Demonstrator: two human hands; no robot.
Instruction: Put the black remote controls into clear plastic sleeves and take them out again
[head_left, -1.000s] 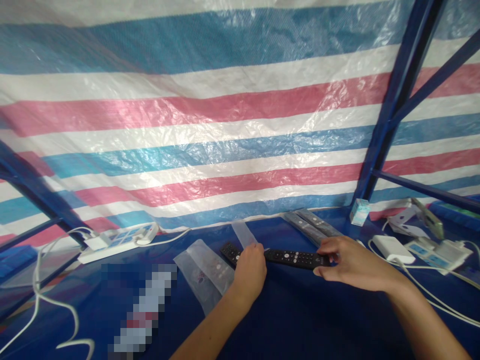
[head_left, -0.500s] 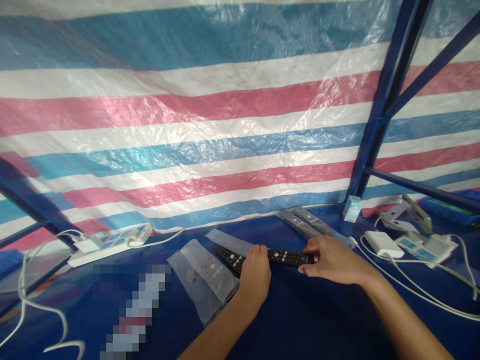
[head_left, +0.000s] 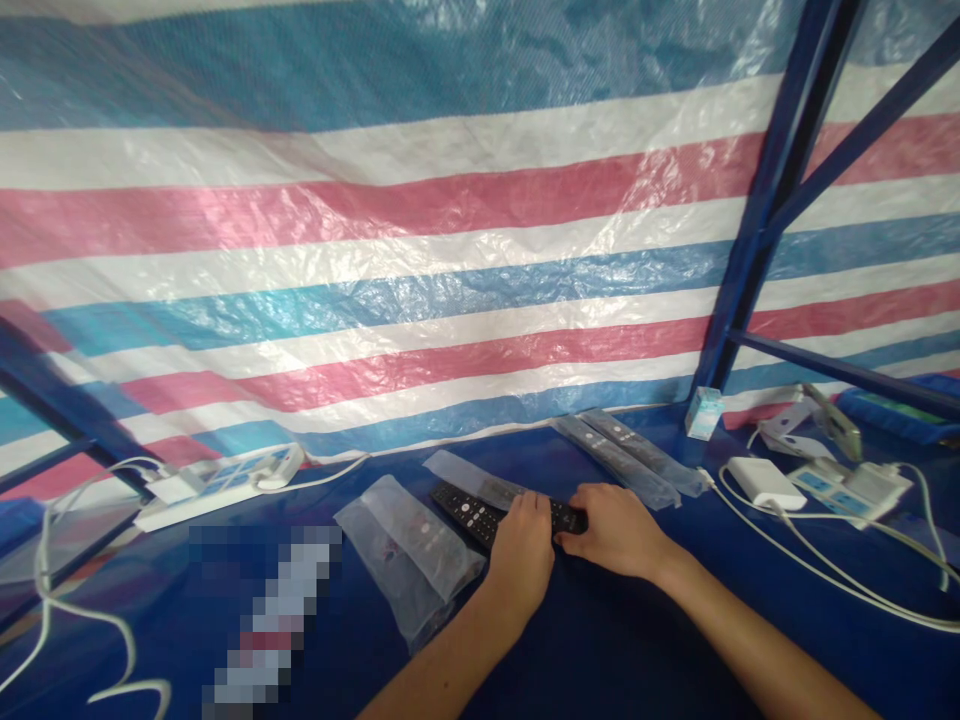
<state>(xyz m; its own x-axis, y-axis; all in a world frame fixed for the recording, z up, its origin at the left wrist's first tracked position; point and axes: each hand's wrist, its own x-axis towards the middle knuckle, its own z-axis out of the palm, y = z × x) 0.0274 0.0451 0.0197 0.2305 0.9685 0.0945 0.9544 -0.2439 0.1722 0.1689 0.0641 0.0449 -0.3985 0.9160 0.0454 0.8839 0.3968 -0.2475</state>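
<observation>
My left hand (head_left: 525,550) is closed on the mouth of a clear plastic sleeve (head_left: 469,472) lying on the blue table cover (head_left: 637,640). My right hand (head_left: 611,530) pinches the near end of a black remote (head_left: 566,517), and the rest of this remote runs left into the sleeve. A second black remote (head_left: 465,510) lies bare just left of my left hand, partly under the sleeve. The two hands almost touch.
Empty clear sleeves (head_left: 409,555) lie to the left. Two bagged remotes (head_left: 630,455) rest behind my right hand. There is a power strip (head_left: 225,485) with cables at the left. A white adapter (head_left: 765,482), a small box (head_left: 703,412) and more cables are at the right. Behind everything hangs a striped tarp (head_left: 450,250).
My right hand has moved left with the black remote, sliding it further into the sleeve. The sleeve has dropped from upright to lying flat. My left hand has barely moved.
</observation>
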